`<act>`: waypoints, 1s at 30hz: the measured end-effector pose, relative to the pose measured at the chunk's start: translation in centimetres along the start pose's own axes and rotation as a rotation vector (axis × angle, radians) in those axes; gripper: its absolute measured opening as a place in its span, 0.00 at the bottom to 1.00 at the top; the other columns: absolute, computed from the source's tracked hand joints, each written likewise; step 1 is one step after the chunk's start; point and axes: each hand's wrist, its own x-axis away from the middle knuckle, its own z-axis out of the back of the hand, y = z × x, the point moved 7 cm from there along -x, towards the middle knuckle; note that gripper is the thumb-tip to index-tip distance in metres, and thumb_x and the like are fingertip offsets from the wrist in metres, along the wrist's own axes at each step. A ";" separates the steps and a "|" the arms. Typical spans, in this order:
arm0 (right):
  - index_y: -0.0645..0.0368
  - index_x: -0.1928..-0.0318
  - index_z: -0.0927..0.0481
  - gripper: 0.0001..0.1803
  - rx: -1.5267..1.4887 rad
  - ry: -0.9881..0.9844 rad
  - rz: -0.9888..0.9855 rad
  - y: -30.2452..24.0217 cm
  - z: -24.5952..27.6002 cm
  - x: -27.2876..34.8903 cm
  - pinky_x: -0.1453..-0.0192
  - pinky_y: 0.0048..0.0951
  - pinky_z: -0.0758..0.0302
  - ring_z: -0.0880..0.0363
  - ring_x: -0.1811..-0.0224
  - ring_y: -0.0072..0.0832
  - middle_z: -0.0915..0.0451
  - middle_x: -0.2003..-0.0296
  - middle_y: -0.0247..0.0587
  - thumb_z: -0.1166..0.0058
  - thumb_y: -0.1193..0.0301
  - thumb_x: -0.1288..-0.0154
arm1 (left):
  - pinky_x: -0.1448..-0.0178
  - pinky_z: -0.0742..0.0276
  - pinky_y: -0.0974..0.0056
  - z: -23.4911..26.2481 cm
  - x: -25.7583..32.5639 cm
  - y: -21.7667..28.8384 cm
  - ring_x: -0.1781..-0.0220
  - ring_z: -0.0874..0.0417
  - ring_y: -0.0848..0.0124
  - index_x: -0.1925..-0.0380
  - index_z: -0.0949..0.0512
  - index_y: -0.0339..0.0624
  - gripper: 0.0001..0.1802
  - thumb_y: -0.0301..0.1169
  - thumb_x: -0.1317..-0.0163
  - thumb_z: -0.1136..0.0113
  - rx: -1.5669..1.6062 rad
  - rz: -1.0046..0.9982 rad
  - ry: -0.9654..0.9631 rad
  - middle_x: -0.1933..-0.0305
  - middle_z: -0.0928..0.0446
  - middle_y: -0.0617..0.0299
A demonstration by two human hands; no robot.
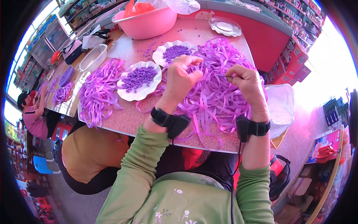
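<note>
A: Hands first?
B: Left hand (pixel 181 76) is raised over the desk (pixel 128 119), fingers (pixel 194 59) curled and pinched on something small; too small to tell what. Right hand (pixel 244 80) is clenched around a thin needle (pixel 220 75), thumb and forefinger squeezing it.
A: Needle direction?
B: Long axis runs roughly level, tip pointing to the person's left, toward the left hand. It sits in the gap between the two hands, above the ribbon pile (pixel 216 82).
A: Ribbon?
B: Loose purple strips heaped on the desk under both hands, some hanging over the near edge. A second purple ribbon heap (pixel 99 89) lies further left.
A: Beads?
B: Two white scalloped plates: the near plate (pixel 131 95) is just left of the left hand, the far plate (pixel 161 56) is behind it. Both hold small purple beads (pixel 138 77).
A: Rest?
B: Pink basin (pixel 147 24) at the far edge, clear glass dish (pixel 225 26) far right, black bands on both wrists. Another person (pixel 31 112) sits at the far left, well apart.
</note>
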 end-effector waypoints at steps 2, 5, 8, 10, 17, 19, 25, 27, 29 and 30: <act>0.63 0.67 0.19 0.05 0.054 -0.007 -0.001 -0.2 -0.1 0.1 0.68 0.16 0.35 0.32 0.72 0.11 0.26 0.76 0.24 0.43 0.83 0.44 | 0.46 0.27 0.62 -0.9 0.4 0.8 0.51 0.20 0.63 0.55 0.20 0.39 0.23 0.27 0.56 0.32 0.062 0.007 -0.092 0.60 0.20 0.56; 0.63 0.66 0.19 0.05 0.096 -0.024 0.011 -0.6 -0.6 0.2 0.68 0.17 0.35 0.32 0.72 0.11 0.26 0.76 0.25 0.43 0.83 0.44 | 0.50 0.25 0.65 -3.4 0.8 1.2 0.56 0.21 0.69 0.50 0.22 0.40 0.29 0.23 0.58 0.28 0.217 0.033 -0.237 0.60 0.21 0.60; 0.63 0.65 0.19 0.05 0.098 -0.034 0.017 -0.7 -0.6 0.2 0.69 0.17 0.34 0.32 0.72 0.12 0.26 0.77 0.25 0.43 0.82 0.44 | 0.54 0.24 0.69 -4.2 1.6 0.5 0.58 0.22 0.75 0.50 0.22 0.40 0.27 0.21 0.54 0.29 0.317 0.203 -0.305 0.62 0.23 0.64; 0.63 0.65 0.19 0.05 0.108 -0.041 0.009 -0.6 -0.6 0.2 0.69 0.17 0.35 0.32 0.72 0.12 0.26 0.77 0.25 0.44 0.82 0.43 | 0.53 0.24 0.71 -4.4 1.8 0.2 0.57 0.22 0.77 0.49 0.23 0.39 0.27 0.22 0.52 0.28 0.443 0.304 -0.344 0.60 0.23 0.65; 0.65 0.65 0.20 0.06 0.099 -0.068 0.036 0.0 -0.9 -0.1 0.64 0.19 0.30 0.26 0.69 0.14 0.22 0.74 0.29 0.47 0.83 0.43 | 0.56 0.27 0.77 -4.9 2.0 -0.4 0.60 0.23 0.82 0.50 0.22 0.36 0.23 0.22 0.49 0.28 0.592 0.377 -0.399 0.61 0.22 0.68; 0.65 0.66 0.20 0.06 0.095 -0.072 0.047 0.0 -0.9 0.0 0.63 0.20 0.29 0.25 0.69 0.15 0.21 0.74 0.30 0.47 0.83 0.44 | 0.56 0.27 0.76 -5.0 2.1 -0.5 0.61 0.23 0.83 0.52 0.21 0.35 0.22 0.22 0.48 0.28 0.563 0.379 -0.393 0.61 0.21 0.68; 0.63 0.66 0.21 0.05 0.100 -0.084 0.008 -0.4 -1.1 0.2 0.68 0.19 0.33 0.30 0.72 0.13 0.25 0.76 0.26 0.45 0.83 0.45 | 0.58 0.27 0.75 -4.6 2.0 -0.3 0.64 0.23 0.82 0.63 0.17 0.35 0.11 0.24 0.47 0.30 0.536 0.396 -0.331 0.67 0.19 0.69; 0.62 0.65 0.21 0.08 0.092 -0.075 0.017 -0.7 -1.1 0.3 0.69 0.19 0.35 0.33 0.73 0.12 0.27 0.77 0.24 0.43 0.84 0.46 | 0.59 0.27 0.75 -4.5 2.0 -0.3 0.64 0.23 0.82 0.65 0.16 0.35 0.09 0.24 0.46 0.30 0.564 0.402 -0.325 0.68 0.19 0.69; 0.62 0.63 0.21 0.10 0.101 -0.085 0.014 -0.6 -1.1 0.3 0.70 0.19 0.35 0.33 0.73 0.12 0.27 0.77 0.24 0.43 0.85 0.47 | 0.60 0.27 0.75 -4.3 1.9 -0.8 0.66 0.23 0.82 0.66 0.16 0.35 0.07 0.24 0.45 0.32 0.447 0.392 -0.327 0.69 0.19 0.68; 0.61 0.62 0.21 0.12 0.110 -0.093 0.011 -0.5 -1.1 0.3 0.70 0.19 0.36 0.33 0.74 0.12 0.28 0.77 0.24 0.43 0.85 0.48 | 0.60 0.27 0.75 -4.3 2.0 -0.9 0.66 0.23 0.82 0.66 0.16 0.35 0.07 0.24 0.45 0.32 0.448 0.393 -0.326 0.69 0.19 0.68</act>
